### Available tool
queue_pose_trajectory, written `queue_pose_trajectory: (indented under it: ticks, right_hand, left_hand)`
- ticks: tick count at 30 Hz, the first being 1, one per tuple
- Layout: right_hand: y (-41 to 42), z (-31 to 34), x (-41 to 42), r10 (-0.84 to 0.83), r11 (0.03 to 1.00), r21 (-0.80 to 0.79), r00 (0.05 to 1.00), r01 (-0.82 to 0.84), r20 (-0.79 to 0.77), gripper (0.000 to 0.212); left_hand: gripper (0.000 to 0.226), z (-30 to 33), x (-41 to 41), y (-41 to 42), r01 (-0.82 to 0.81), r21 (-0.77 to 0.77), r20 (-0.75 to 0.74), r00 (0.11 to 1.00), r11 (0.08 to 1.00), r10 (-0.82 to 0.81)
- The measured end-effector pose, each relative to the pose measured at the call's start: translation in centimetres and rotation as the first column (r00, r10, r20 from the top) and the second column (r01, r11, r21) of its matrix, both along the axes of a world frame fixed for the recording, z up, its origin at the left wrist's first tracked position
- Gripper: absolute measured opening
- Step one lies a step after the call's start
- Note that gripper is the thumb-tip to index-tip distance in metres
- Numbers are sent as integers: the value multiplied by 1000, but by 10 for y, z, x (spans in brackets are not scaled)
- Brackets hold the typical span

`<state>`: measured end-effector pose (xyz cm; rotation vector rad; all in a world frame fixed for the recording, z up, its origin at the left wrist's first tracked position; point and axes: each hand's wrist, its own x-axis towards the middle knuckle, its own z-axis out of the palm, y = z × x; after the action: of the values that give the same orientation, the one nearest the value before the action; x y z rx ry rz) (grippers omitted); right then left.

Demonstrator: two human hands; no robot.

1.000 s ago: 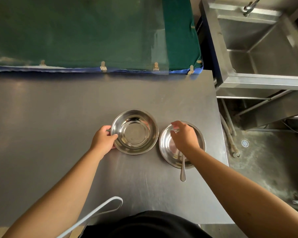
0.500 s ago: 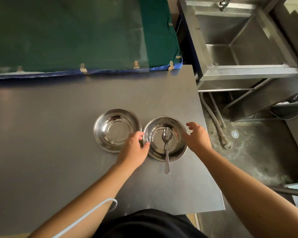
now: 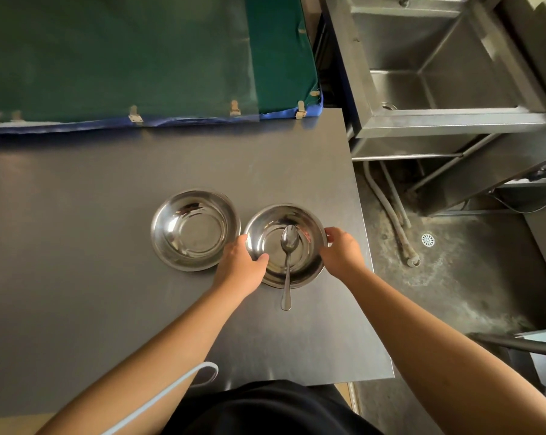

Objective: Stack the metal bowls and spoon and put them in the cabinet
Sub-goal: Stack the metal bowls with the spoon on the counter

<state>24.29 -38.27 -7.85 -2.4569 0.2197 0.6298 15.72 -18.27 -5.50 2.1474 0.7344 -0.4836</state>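
Note:
Two shiny metal bowls stand side by side on the steel table (image 3: 108,309). The left bowl (image 3: 194,229) is empty and untouched. In the right bowl (image 3: 309,246) lies a metal spoon (image 3: 288,262), its scoop in the bowl's middle and its handle sticking out over the near rim. My left hand (image 3: 242,266) grips this bowl's left rim, thumb inside. My right hand (image 3: 341,251) holds its right rim. No cabinet is in view.
A green cloth with a blue hem (image 3: 139,58) covers the back of the table. The table's right edge runs close to the right bowl. Beyond it stand a steel sink (image 3: 438,73), floor pipes (image 3: 391,215) and a floor drain (image 3: 428,239).
My left hand left the left bowl and took the right bowl's left rim. My right hand let go of the spoon and closed on the right rim.

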Motion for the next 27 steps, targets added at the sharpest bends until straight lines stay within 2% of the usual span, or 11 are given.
queue_pose_trajectory:
  ticks: [5,13,21,25,27]
  right_hand:
    - [-2,7,3,-13,1000,11,1000,13,6,39]
    - [6,34,14,5,999,37,997,-8,78,38]
    - [67,53,22,90,991,85,988,-102,127,36]
    - [104,53,19,129,986,96,986,-138,102,35]
    - [121,50,15,148,983,99,985,-156,88,35]
  left_hand:
    - [72,3,0,0,-28,-43,10,1000,999,28]
    - [70,21,4,12,-86,-80,109,990,993,94]
    - [63,34,-6,70,-169,-88,219,958,982,185]
    - [59,33,-16,103,-231,-62,228,944,971,239]
    - [50,31,-22,118,-247,-55,217,943,968,253]
